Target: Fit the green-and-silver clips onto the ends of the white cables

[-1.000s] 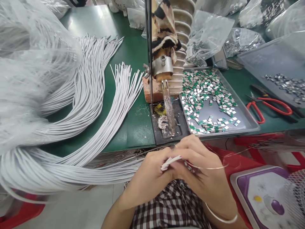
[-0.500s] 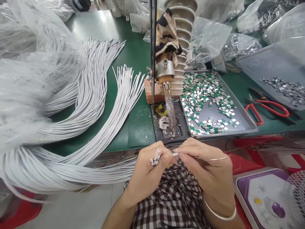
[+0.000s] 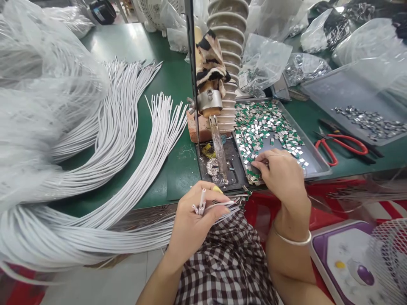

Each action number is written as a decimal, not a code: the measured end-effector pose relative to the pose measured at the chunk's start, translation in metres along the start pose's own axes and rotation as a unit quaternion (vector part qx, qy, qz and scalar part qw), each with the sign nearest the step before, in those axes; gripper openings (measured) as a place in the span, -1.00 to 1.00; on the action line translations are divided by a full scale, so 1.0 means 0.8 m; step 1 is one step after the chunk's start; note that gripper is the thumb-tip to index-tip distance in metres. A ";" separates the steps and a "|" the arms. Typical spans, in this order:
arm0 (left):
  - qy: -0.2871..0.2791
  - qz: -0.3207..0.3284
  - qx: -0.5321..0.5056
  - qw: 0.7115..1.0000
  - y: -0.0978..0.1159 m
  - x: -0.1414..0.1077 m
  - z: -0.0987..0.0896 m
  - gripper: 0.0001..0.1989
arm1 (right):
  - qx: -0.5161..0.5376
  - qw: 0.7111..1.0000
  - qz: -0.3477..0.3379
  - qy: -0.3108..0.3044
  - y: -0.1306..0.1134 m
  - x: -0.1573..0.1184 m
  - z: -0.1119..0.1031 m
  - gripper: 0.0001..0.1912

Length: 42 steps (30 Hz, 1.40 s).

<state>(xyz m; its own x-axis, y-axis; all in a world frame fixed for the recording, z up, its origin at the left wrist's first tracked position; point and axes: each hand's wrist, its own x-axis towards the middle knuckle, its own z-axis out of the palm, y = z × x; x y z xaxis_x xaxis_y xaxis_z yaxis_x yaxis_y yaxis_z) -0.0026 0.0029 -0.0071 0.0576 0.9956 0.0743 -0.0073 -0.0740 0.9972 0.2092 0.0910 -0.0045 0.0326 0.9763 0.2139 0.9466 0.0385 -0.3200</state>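
My left hand (image 3: 190, 224) is closed on several white cables (image 3: 201, 206), whose short ends poke up between the fingers. One white cable end (image 3: 229, 203) lies between its thumb and forefinger, pointing right. My right hand (image 3: 284, 173) is over the near left part of a metal tray (image 3: 313, 163), thumb and forefinger pinched low among small green-and-silver circuit boards (image 3: 259, 123). What that pinch holds, if anything, is too small to make out. Left of the tray, a soldering iron (image 3: 218, 146) points down over a black base (image 3: 235, 176) with silvery solder bits.
Long bundles of white cables (image 3: 124, 110) cover the left of the green table (image 3: 171, 55), partly under clear plastic (image 3: 25, 114). A brick (image 3: 203, 131) and a ribbed hose (image 3: 227, 38) stand behind the iron. Red-handled pliers (image 3: 349, 144) and a bin of metal parts (image 3: 349, 84) lie right.
My right hand has left the cable end by my left hand and moved up and right to the tray. My left hand stays low, still holding the cables, its fingers now less curled.
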 end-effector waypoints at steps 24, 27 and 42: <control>0.095 0.006 -0.013 0.995 0.017 0.017 0.013 -0.81 | 0.533 0.843 0.004 0.067 -0.086 -0.090 -0.004 -0.88; 0.097 0.001 -0.009 0.995 0.020 0.016 0.014 -0.80 | 0.486 0.870 -0.027 0.077 -0.084 -0.093 -0.002 -0.87; 0.097 0.012 -0.018 0.995 0.034 0.023 0.012 -0.78 | 0.293 0.908 -0.176 0.244 -0.094 -0.083 -0.019 -0.70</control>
<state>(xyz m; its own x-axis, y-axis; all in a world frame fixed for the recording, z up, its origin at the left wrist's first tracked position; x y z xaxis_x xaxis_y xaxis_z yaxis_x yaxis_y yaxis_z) 0.0075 0.0185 0.0218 -0.1361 0.9863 0.0926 -0.0424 -0.0992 0.9942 0.1411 0.0199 0.0196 0.0346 0.6772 0.7350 0.5968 0.5759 -0.5587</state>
